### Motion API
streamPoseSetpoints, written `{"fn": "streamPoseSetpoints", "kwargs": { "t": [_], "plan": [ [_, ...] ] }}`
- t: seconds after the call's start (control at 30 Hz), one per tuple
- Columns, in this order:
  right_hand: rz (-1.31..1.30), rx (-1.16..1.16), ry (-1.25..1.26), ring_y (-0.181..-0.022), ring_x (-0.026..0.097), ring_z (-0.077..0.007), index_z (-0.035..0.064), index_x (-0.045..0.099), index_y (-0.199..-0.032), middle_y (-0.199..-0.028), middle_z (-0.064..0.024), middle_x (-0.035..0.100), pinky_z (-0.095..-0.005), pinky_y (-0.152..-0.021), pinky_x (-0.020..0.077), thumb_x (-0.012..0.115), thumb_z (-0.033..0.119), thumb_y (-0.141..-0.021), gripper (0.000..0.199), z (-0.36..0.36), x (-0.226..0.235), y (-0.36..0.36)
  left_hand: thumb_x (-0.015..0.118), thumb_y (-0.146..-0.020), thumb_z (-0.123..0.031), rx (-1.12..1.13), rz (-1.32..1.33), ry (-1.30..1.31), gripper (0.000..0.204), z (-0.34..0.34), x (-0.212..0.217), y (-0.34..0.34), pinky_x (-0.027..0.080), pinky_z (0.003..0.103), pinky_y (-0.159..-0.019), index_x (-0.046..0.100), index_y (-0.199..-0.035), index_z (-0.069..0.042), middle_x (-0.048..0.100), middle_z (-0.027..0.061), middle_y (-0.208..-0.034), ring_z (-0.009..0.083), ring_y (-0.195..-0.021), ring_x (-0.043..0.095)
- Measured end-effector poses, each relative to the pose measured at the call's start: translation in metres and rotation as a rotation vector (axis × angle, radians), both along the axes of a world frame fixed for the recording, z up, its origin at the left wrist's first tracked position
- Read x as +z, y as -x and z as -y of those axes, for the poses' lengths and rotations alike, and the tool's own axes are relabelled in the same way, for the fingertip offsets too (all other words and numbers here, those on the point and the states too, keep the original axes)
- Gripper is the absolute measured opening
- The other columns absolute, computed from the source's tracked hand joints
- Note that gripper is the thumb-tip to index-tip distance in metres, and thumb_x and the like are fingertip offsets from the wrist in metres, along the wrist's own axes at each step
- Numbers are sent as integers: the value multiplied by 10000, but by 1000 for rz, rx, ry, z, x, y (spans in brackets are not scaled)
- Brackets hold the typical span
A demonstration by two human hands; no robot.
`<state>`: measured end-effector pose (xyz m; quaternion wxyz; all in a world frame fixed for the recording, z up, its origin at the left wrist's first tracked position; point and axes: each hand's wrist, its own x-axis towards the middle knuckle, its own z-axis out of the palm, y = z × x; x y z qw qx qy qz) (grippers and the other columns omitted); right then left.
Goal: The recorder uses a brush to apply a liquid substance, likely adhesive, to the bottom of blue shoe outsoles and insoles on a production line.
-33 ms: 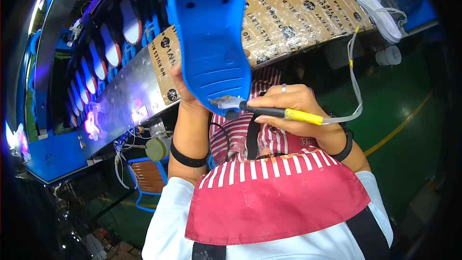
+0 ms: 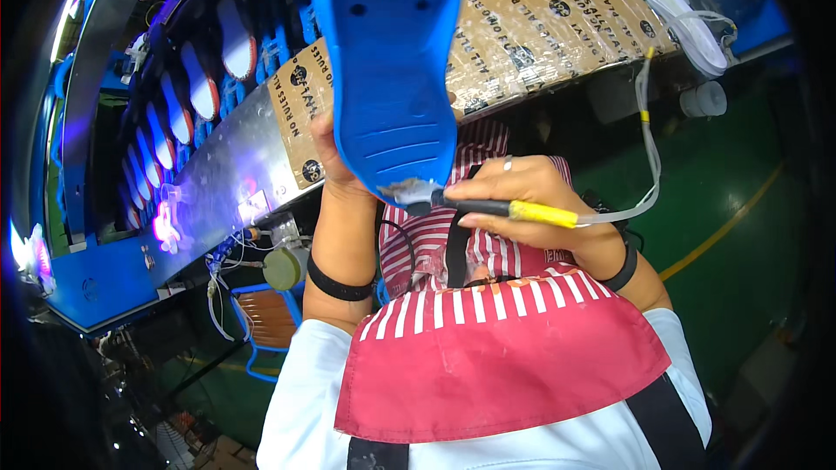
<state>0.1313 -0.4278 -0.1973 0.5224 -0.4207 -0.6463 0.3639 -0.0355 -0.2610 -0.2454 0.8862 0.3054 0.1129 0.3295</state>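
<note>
My left hand (image 2: 327, 146) grips a blue plastic shoe last (image 2: 394, 78) from behind; a fingertip shows past its right edge. The last has small round holes in its upper part and raised ridges near its narrow lower end. In my right hand (image 2: 531, 196), pinched between thumb and fingers, is a glue brush (image 2: 505, 207) with a black and yellow handle. A clear tube runs from the handle's rear, curving upward on the right. The brush's bristles (image 2: 411, 189), whitish and worn, lie against the lower end of the last.
Cardboard (image 2: 557, 26) with printed tape covers the bench ahead. White shoe soles stand on a blue rack (image 2: 202, 91) at left, beside a metal edge (image 2: 235, 152). Another white sole (image 2: 679, 13) lies at the far right. A stool (image 2: 264, 318) stands below the bench.
The blue last has shifted slightly right and turned a little at its top. The brush and my right hand have moved slightly left, the bristles still at the last's lower end.
</note>
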Motion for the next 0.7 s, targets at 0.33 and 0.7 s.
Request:
{"fn": "streamPoseSetpoints", "kwargs": {
  "t": [0.33,0.7],
  "plan": [
    [-35,111,-60,-582,583,-241,23,660,-916,-670,-112,599,-289,-534,458,703,145,-721,234,-3,4,-6,460,-824,-297,-167,-71,63,495,1,19,-2,484,365,-844,476,-1171,55,570,198,-1098,270,-958,589],
    [181,67,-188,-598,597,-211,55,651,-944,-709,-85,610,-280,-500,452,716,61,-674,278,-1,-2,1,516,-846,-269,-458,-411,181,373,0,39,-26,528,307,-702,575,-1043,43,635,166,-936,203,-771,638]
  ]
}}
